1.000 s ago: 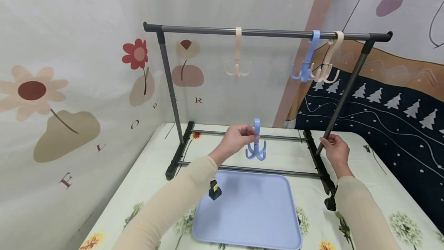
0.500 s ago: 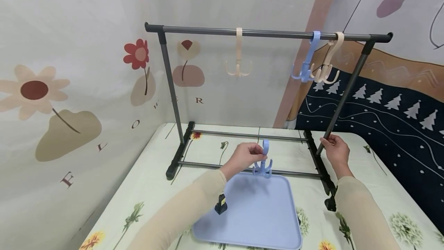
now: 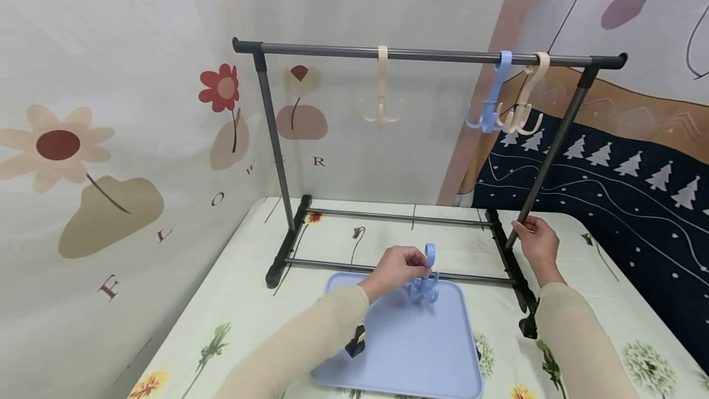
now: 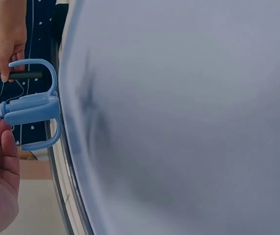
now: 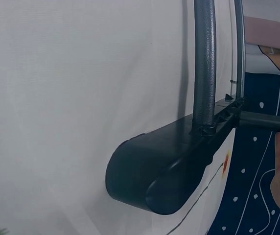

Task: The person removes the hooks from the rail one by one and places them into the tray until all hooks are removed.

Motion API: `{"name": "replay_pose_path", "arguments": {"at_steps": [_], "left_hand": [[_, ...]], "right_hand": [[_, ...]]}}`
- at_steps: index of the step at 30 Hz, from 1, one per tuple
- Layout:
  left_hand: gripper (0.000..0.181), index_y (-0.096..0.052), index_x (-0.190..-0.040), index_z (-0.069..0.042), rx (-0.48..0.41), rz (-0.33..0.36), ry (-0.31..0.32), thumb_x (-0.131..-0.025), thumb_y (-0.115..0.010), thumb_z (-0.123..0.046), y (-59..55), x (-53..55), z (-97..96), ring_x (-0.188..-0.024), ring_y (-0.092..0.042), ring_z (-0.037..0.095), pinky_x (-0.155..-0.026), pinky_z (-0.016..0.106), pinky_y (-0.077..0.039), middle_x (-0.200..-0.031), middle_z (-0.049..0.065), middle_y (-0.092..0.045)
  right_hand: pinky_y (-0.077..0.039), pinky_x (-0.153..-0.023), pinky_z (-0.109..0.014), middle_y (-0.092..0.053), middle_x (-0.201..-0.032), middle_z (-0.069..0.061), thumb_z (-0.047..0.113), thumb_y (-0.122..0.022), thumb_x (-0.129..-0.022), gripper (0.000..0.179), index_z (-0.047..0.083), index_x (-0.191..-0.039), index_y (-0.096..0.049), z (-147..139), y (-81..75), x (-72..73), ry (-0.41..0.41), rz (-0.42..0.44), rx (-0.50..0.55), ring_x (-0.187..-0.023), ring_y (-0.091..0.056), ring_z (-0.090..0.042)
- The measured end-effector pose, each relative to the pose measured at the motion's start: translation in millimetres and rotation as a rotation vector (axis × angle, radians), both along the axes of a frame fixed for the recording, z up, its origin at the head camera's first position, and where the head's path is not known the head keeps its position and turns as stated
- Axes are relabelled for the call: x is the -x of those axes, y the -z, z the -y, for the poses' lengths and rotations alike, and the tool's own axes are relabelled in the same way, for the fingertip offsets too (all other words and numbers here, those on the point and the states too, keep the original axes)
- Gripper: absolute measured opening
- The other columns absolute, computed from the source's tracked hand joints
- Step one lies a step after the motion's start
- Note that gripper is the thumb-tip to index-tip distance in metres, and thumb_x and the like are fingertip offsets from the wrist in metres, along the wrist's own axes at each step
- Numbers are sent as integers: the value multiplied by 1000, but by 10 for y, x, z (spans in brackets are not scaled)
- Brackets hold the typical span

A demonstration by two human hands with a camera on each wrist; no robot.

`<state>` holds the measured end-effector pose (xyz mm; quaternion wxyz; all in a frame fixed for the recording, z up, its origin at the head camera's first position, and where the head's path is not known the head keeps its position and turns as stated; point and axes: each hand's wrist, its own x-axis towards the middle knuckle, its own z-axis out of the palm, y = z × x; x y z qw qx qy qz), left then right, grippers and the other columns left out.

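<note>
Left hand (image 3: 397, 268) has the blue hook (image 3: 424, 289) pinched in its grip, pretty much upright over the tray's far end (image 3: 452, 291), right hand (image 3: 539, 241) holding the rack post (image 3: 548, 165).

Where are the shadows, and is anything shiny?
Left wrist view: a soft, fuzzy shadow on the tray near the blue hook; right wrist view: shine along the grey bar, a dark shadow stripe beside it; head view: no strong glare.
</note>
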<state>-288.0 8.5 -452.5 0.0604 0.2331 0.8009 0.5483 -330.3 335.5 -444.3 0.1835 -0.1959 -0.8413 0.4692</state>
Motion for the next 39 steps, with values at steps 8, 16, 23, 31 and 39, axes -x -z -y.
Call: {"name": "replay_pose_path", "arguments": {"at_steps": [8, 16, 23, 31, 39], "left_hand": [[6, -73, -88, -4, 19, -14, 14, -85, -77, -6, 84, -11, -39, -70, -58, 2, -68, 19, -50, -78, -6, -67], [4, -73, -89, -7, 51, -15, 26, -86, -77, -8, 154, -39, -52, -72, -58, 1, -69, 18, -50, -79, -9, -66], [7, -72, -90, -7, 77, -23, 33, -86, -78, -8, 178, -62, -29, -73, -58, 2, -70, 18, -50, -80, -9, -66], [27, -69, -106, -6, 155, -19, 74, -81, -78, 0, 131, -50, 76, -84, -63, 5, -77, 21, -51, -95, -2, -69], [27, -68, -113, -11, 101, -38, -53, -87, -76, -12, -76, 43, 209, -93, -63, 10, -77, 24, -52, -109, 6, -68]], "right_hand": [[-43, -81, -37, -62, -122, -18, 30, -57, -102, 38, 1, -127, -57, 3, 1, -1, -3, 3, 6, -103, -56, -26], [-43, -83, -39, -61, -124, -19, 31, -56, -102, 39, 1, -127, -56, 0, 17, 2, -5, -1, 4, -106, -56, -27], [-43, -84, -40, -61, -123, -19, 32, -55, -102, 40, 1, -127, -56, 9, 17, -9, -9, 4, 9, -105, -56, -27], [-43, -84, -42, -61, -123, -19, 31, -55, -102, 40, 0, -128, -56, 9, 18, -23, -8, 3, 3, -107, -56, -29], [-43, -85, -43, -61, -123, -20, 32, -55, -102, 40, 0, -128, -56, 8, 26, -10, -5, 3, 3, -108, -55, -30]]}}
